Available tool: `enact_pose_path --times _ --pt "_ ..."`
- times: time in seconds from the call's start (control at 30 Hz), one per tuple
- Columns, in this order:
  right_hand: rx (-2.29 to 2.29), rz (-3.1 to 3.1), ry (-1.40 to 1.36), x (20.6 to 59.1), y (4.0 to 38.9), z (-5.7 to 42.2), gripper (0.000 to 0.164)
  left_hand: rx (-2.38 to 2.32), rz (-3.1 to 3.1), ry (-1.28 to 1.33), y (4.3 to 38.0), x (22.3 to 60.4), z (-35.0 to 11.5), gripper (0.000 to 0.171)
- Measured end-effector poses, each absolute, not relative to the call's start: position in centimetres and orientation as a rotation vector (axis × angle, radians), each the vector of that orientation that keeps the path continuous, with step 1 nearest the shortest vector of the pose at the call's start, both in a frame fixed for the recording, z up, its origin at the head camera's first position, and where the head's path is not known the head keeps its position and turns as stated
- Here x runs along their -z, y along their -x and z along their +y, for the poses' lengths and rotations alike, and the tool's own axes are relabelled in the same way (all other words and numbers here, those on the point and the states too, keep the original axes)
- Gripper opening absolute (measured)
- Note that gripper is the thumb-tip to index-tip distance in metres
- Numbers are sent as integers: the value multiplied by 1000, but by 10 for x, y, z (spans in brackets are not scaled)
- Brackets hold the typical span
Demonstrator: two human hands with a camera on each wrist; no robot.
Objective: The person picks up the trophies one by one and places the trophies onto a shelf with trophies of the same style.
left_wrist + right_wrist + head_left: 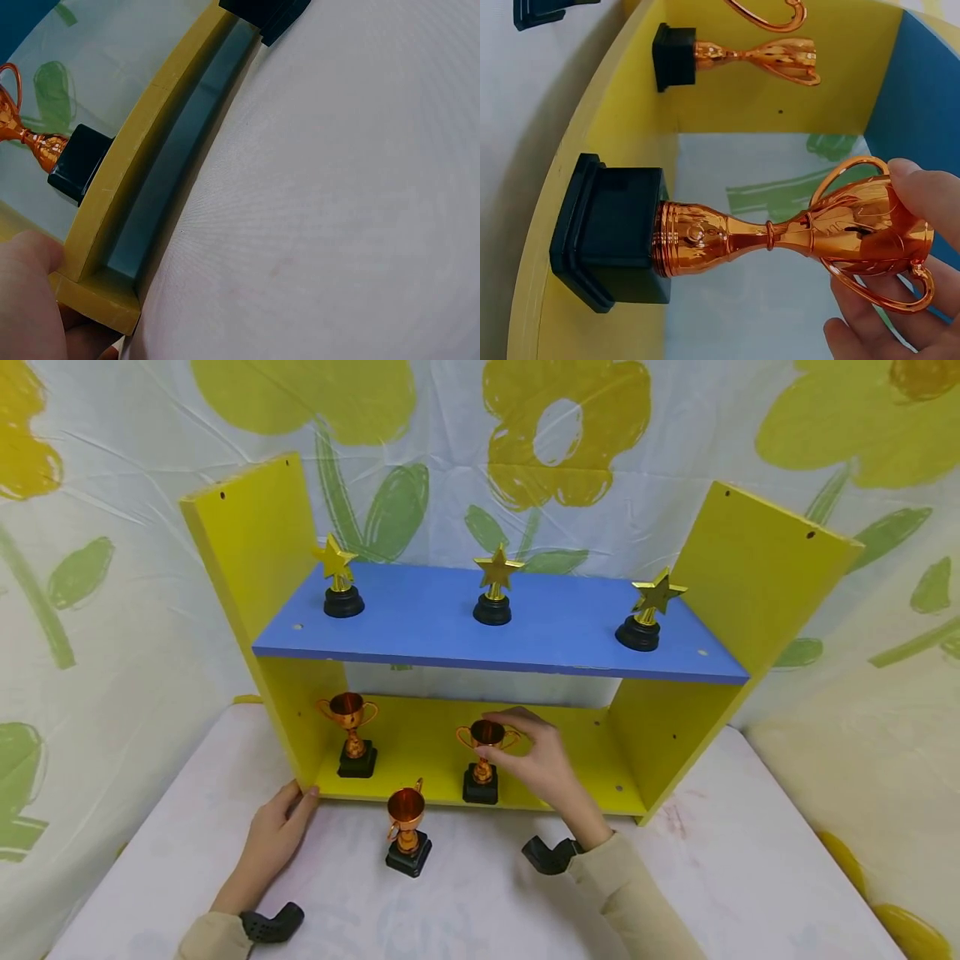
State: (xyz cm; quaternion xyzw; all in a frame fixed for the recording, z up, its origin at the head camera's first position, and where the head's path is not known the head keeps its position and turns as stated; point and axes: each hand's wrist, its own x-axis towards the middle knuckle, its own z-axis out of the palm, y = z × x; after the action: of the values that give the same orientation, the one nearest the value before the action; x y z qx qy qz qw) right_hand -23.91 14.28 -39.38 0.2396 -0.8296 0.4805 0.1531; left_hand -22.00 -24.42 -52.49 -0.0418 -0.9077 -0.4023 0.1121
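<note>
My right hand (536, 756) pinches the rim of a copper-coloured trophy cup (855, 225) between thumb and fingers. Its black base rests upright on the yellow lower board of a shelf (427, 727), near the front edge and around the middle. At the shelf's lower left front corner, my left hand (277, 831) holds the yellow edge, with the thumb on one side and fingers on the other in the left wrist view. A second trophy cup (349, 714) stands at the left end of that board. Before the shelf, another trophy cup (406, 810) stands on the white table.
Three gold star trophies, left (343, 603), middle (492, 610) and right (638, 633), stand along the blue upper board (420, 602). Yellow side panels (757, 577) rise at both ends. A flower-patterned cloth (442, 410) hangs behind.
</note>
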Motion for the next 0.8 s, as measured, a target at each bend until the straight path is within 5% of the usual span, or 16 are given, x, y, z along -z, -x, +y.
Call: enact_pose_path --times 0.8 --pt "-1265 -2325 -635 407 240 130 48 1188 -2687 114 220 526 -245 53"
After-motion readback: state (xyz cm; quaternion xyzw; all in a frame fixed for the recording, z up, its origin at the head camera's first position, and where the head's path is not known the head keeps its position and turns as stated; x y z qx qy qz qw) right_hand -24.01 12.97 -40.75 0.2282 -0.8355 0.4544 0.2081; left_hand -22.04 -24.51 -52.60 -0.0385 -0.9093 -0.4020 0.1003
